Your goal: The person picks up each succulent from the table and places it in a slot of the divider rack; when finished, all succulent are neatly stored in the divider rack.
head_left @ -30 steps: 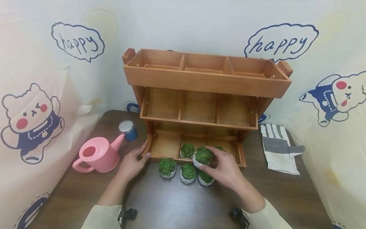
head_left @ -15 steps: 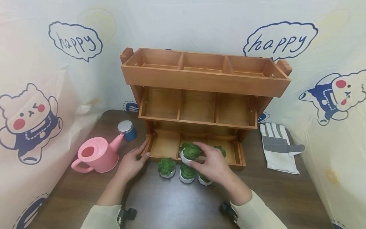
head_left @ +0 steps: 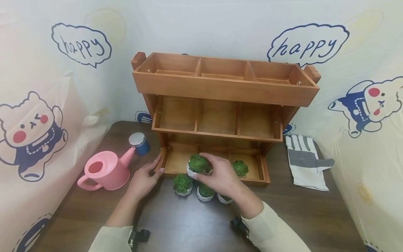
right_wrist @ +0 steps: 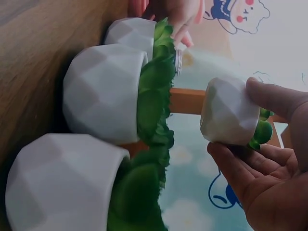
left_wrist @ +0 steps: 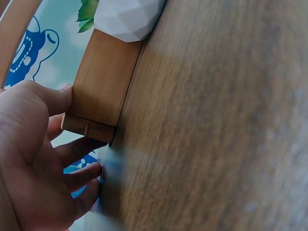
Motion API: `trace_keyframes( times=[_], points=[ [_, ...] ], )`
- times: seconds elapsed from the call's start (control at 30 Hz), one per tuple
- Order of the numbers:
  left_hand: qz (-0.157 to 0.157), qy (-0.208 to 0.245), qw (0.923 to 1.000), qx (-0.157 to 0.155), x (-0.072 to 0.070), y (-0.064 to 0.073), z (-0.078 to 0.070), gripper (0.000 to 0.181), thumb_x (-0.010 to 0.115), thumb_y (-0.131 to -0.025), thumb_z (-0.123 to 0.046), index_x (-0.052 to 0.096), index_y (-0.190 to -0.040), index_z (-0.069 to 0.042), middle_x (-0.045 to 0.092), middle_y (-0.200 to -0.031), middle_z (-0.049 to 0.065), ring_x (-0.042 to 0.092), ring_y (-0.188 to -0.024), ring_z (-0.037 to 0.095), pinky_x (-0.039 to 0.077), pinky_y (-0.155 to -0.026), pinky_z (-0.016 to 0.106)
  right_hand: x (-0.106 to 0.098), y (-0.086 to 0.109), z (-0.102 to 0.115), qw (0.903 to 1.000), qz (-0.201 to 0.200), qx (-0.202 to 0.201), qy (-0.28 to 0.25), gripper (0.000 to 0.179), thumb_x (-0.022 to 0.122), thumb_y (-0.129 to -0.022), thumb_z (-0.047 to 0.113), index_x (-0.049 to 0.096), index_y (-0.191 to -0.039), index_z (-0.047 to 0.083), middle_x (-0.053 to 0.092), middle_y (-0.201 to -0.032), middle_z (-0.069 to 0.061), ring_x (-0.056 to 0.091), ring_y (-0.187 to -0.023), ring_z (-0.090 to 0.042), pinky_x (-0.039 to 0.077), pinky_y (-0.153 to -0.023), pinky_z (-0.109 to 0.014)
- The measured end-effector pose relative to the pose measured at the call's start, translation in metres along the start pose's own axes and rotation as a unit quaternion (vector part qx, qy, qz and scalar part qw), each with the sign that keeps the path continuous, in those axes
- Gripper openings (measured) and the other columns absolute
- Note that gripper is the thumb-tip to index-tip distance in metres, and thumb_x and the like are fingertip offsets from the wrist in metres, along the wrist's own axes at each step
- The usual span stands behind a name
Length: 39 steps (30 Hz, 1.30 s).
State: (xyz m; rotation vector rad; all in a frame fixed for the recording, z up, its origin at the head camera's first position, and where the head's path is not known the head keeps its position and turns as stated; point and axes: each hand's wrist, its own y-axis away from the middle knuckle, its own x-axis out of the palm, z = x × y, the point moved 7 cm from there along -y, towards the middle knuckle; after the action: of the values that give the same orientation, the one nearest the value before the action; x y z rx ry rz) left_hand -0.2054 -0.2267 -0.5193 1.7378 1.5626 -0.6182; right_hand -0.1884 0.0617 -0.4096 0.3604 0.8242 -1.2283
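Observation:
My right hand (head_left: 220,175) pinches a small potted succulent (head_left: 198,163) by its white faceted pot, held above the front of the bottom tier near the left divider. In the right wrist view the pot (right_wrist: 231,113) lies between thumb and fingers, clear of the row behind. My left hand (head_left: 143,182) grips the left end of the three-tier wooden planter shelf (head_left: 226,92); its thumb presses the front board (left_wrist: 101,77). Another succulent (head_left: 240,168) sits in the bottom tier's right compartment. The middle compartment is mostly hidden behind my right hand.
Three potted succulents stand before the shelf: a left one (head_left: 182,183), a middle one (head_left: 206,192) and a partly covered right one (head_left: 225,199). A pink watering can (head_left: 107,171) and blue tin (head_left: 140,144) are at left, a work glove (head_left: 306,162) at right.
My right hand has carried the succulent leftward, from near the right divider, past the middle compartment, to the left divider. My left hand has stayed on the shelf's end.

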Motion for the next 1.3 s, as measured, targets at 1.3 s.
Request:
trace_keyframes(
  times=[1.3],
  points=[
    [0.002, 0.01, 0.9999, -0.003, -0.001, 0.0, 0.001, 0.073, 0.052, -0.099, -0.067, 0.033, -0.162, -0.037, 0.037, -0.161, 0.027, 0.033, -0.147, 0.052, 0.028, -0.11, 0.078, 0.065, -0.061, 0.019, 0.9966, 0.083, 0.001, 0.006, 0.073, 0.085, -0.085, 0.044, 0.058, -0.146, 0.013, 0.07, -0.13, -0.005, 0.067, -0.114, -0.016, 0.056, -0.097, -0.035]
  ],
)
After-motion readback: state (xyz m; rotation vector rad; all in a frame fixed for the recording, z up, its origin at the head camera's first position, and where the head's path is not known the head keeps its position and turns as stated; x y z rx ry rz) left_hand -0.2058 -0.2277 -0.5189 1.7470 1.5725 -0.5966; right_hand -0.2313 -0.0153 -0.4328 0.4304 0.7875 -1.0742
